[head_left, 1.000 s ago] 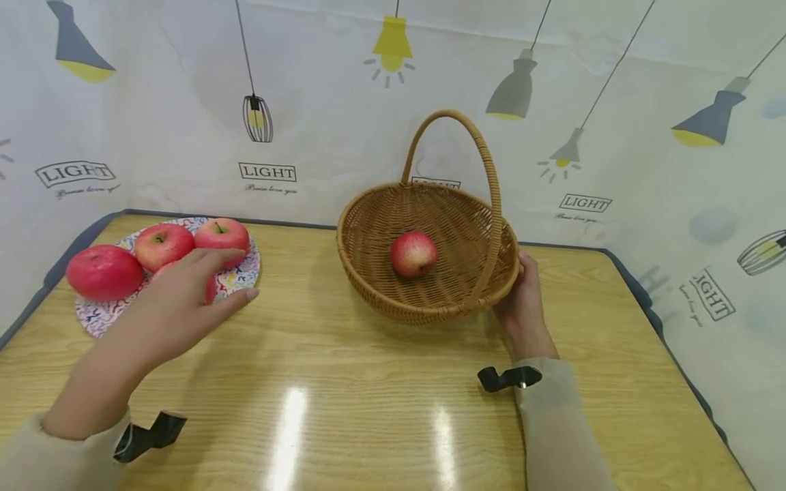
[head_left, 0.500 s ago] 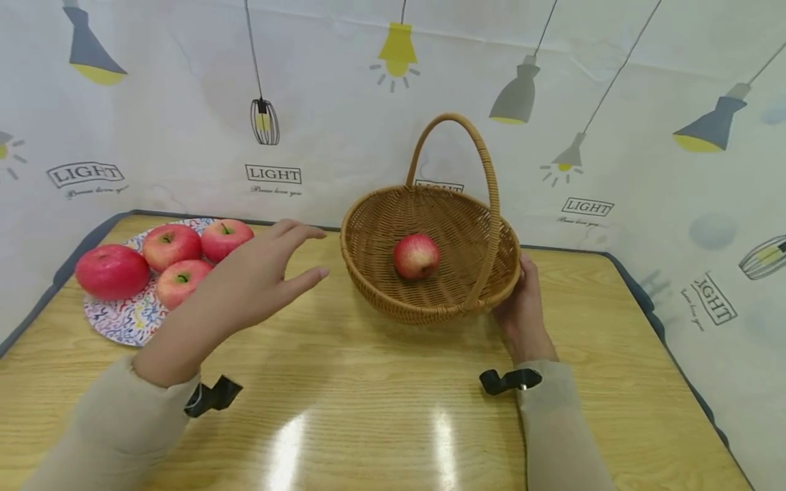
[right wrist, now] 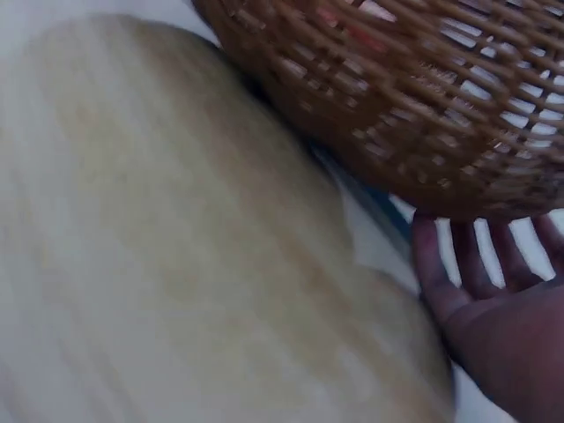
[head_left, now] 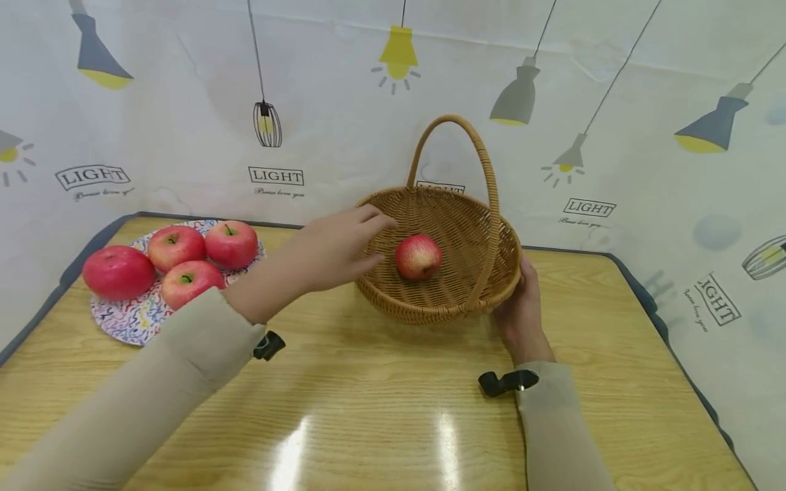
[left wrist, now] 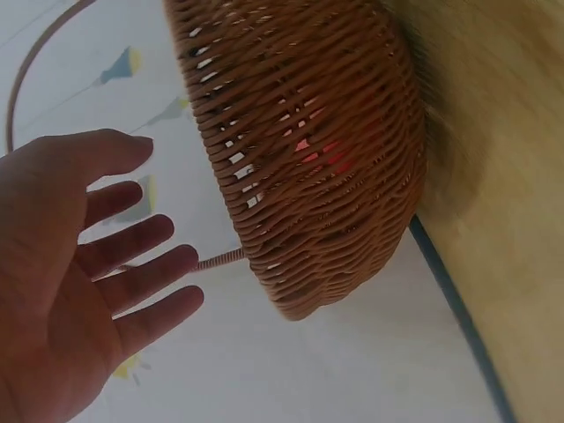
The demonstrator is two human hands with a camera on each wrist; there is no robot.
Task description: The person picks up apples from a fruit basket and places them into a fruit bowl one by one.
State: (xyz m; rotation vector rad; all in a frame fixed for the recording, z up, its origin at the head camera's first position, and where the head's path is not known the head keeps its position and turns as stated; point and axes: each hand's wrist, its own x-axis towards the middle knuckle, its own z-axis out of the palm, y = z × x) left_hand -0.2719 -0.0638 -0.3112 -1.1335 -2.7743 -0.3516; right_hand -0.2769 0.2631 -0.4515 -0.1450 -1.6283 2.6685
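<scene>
My left hand (head_left: 334, 249) reaches over the left rim of a brown wicker basket (head_left: 430, 314), its fingers spread loosely with nothing between them. The left wrist view shows the open palm (left wrist: 62, 291) beside the woven wall. A red apple (head_left: 418, 257) lies inside the basket, to the right of my left fingertips. Against the basket's right outer side rests my right hand (head_left: 523, 314). In the right wrist view its fingers (right wrist: 476, 269) are extended up to the basket's edge, their tips hidden behind the wicker.
At the table's back left, several red apples (head_left: 176, 248) sit on a patterned round plate (head_left: 125, 327). The basket's tall arched handle (head_left: 488, 170) rises above its bowl. A white curtain (head_left: 331, 136) printed with lamps stands behind the wooden table (head_left: 381, 409).
My left hand has moved right, from over the plate of apples to over the basket's left rim. My right hand stays at the basket, and the apple inside has not shifted.
</scene>
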